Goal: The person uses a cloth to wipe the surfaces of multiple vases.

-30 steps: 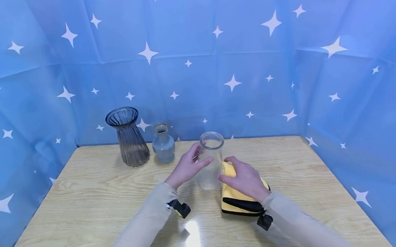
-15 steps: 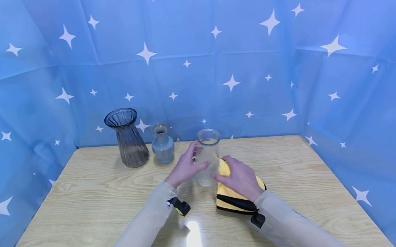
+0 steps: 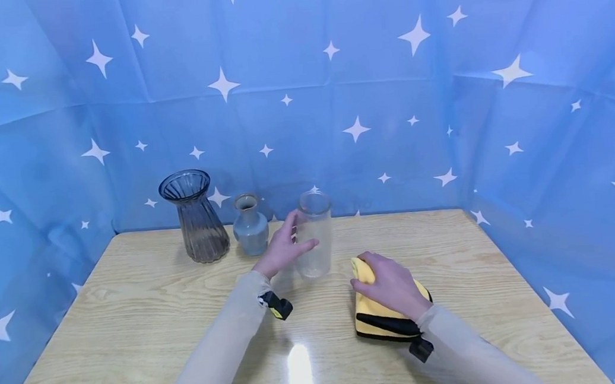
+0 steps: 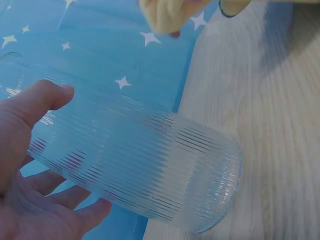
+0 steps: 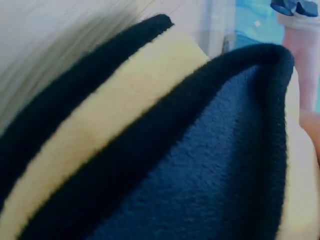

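In the head view my left hand holds a clear ribbed glass vase near mid-height, thumb on the near side. The left wrist view shows the thumb against the ribbed wall of the glass vase and the other fingers round its far side. The vase is close to upright; whether its base touches the table cannot be told. To its right, my right hand grips a folded yellow cloth with black edging, apart from the vase. Close up, the cloth shows a dark blue-grey side.
On the wooden table, a tall dark grey fluted glass vase stands at the back left. Right of it is a small blue-grey vase, close to my left hand. A blue star-patterned curtain encloses the back and sides.
The glass vase has moved back and slightly left with my left hand. My right hand and the cloth went left against the vase, then drew away to the right.
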Demonstrator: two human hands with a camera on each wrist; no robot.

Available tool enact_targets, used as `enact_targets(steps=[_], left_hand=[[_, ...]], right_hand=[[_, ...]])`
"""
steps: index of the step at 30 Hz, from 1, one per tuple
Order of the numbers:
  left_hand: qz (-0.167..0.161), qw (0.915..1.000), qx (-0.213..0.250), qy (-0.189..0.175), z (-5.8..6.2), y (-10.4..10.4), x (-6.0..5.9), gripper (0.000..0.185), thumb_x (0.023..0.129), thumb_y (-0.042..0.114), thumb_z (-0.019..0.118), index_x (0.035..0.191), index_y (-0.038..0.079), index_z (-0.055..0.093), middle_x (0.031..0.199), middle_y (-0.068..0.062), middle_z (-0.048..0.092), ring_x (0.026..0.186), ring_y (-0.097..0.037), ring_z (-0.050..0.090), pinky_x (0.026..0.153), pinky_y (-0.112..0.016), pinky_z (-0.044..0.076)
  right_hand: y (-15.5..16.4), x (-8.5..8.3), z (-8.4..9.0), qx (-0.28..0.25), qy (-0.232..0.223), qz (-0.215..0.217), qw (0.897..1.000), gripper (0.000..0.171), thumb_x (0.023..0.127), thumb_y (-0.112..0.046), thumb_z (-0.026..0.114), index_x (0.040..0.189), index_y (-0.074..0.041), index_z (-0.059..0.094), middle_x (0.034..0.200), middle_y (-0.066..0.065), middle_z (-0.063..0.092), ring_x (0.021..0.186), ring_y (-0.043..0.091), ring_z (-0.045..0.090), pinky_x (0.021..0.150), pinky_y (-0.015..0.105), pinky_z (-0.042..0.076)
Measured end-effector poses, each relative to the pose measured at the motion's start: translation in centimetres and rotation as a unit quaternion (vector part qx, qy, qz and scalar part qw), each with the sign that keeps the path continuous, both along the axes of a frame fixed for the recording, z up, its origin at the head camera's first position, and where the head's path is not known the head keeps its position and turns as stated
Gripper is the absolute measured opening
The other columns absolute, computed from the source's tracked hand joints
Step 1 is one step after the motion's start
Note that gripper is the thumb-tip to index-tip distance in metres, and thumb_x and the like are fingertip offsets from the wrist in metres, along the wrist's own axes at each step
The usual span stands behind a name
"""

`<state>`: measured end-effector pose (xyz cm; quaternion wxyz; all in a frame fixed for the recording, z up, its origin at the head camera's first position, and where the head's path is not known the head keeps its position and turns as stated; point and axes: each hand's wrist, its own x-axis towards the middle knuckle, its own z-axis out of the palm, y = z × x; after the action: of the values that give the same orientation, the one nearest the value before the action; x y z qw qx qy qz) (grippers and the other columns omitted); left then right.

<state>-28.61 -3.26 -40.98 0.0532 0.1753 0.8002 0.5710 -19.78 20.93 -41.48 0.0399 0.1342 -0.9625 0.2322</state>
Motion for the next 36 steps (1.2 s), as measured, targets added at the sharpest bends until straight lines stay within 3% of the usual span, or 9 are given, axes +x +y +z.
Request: enact_targets(steps=[4,8,11,16,23,28,31,36], left_hand=[[0.008,0.9999,0.009,-0.003,0.1,-0.2,-0.6,0.082,0.087,0.021,0.074,0.151,0.012,0.023,0.151,-0.019,0.031,0.134,-0.042,0.033,0.106,-0.051,0.034],[0.01,0.9998,0.018,0.002,0.0,-0.5,-1.2,0.082,0.086,0.02,0.074,0.15,0.009,0.024,0.149,-0.022,0.032,0.134,-0.043,0.034,0.106,-0.052,0.033],[0.01,0.9998,0.015,0.003,0.0,-0.7,-1.8,0.084,0.086,0.02,0.075,0.15,0.01,0.023,0.15,-0.021,0.032,0.134,-0.04,0.034,0.106,-0.05,0.034],[0.027,0.9996,0.013,-0.001,0.0,-1.1,-2.6,0.081,0.086,0.02,0.075,0.149,0.014,0.025,0.15,-0.02,0.031,0.134,-0.038,0.034,0.107,-0.048,0.033],[0.069,0.9976,0.004,0.005,0.0,-1.1,-3.3,0.08,0.086,0.02,0.074,0.149,0.016,0.025,0.149,-0.023,0.033,0.131,-0.039,0.039,0.103,-0.051,0.037],[0.093,0.9955,-0.011,0.018,-0.2,-0.9,-3.8,0.083,0.087,0.024,0.074,0.151,0.017,0.022,0.152,-0.019,0.031,0.135,-0.037,0.034,0.107,-0.051,0.032],[0.103,0.9942,-0.024,0.022,-0.3,-0.8,-4.0,0.083,0.089,0.026,0.071,0.153,0.016,0.019,0.154,-0.016,0.028,0.137,-0.035,0.031,0.109,-0.05,0.029],[0.112,0.9924,-0.037,0.035,-0.3,-0.7,-3.8,0.088,0.091,0.028,0.069,0.155,0.014,0.011,0.156,-0.016,0.022,0.139,-0.036,0.027,0.11,-0.052,0.026]], right_hand=[[1.0,0.1,-0.2,-0.007,0.004,0.031,0.999,0.047,0.086,-0.033,0.069,0.124,-0.008,0.06,0.112,0.004,0.065,0.077,0.015,0.06,0.06,0.035,0.048],[1.9,0.1,-0.2,-0.004,0.005,0.052,0.999,0.042,0.086,-0.031,0.07,0.12,-0.01,0.061,0.092,-0.006,0.062,0.062,0.008,0.049,0.051,0.028,0.04],[2.6,0.0,-0.1,0.005,0.0,0.063,0.998,0.041,0.086,-0.03,0.071,0.12,-0.009,0.061,0.088,-0.007,0.06,0.056,0.007,0.044,0.048,0.027,0.038],[3.4,-0.3,-0.3,0.024,0.005,0.072,0.997,0.044,0.086,-0.026,0.071,0.123,-0.004,0.06,0.106,0.005,0.066,0.064,0.006,0.049,0.055,0.028,0.041],[4.3,-1.2,-0.8,0.032,-0.012,0.063,0.997,0.05,0.088,-0.029,0.069,0.127,0.001,0.057,0.109,0.012,0.066,0.072,0.015,0.059,0.063,0.038,0.049],[4.7,-2.0,-1.6,0.036,-0.026,0.035,0.998,0.053,0.091,-0.031,0.066,0.131,0.001,0.053,0.116,0.018,0.063,0.08,0.023,0.063,0.067,0.043,0.053],[4.8,-2.3,-2.2,0.036,-0.032,0.028,0.998,0.055,0.092,-0.031,0.066,0.133,0.0,0.05,0.117,0.021,0.06,0.07,0.018,0.061,0.061,0.039,0.051],[4.5,-2.7,-3.2,0.027,-0.036,0.024,0.999,0.058,0.091,-0.034,0.068,0.136,-0.003,0.047,0.105,0.014,0.057,0.059,0.013,0.049,0.052,0.033,0.043]])
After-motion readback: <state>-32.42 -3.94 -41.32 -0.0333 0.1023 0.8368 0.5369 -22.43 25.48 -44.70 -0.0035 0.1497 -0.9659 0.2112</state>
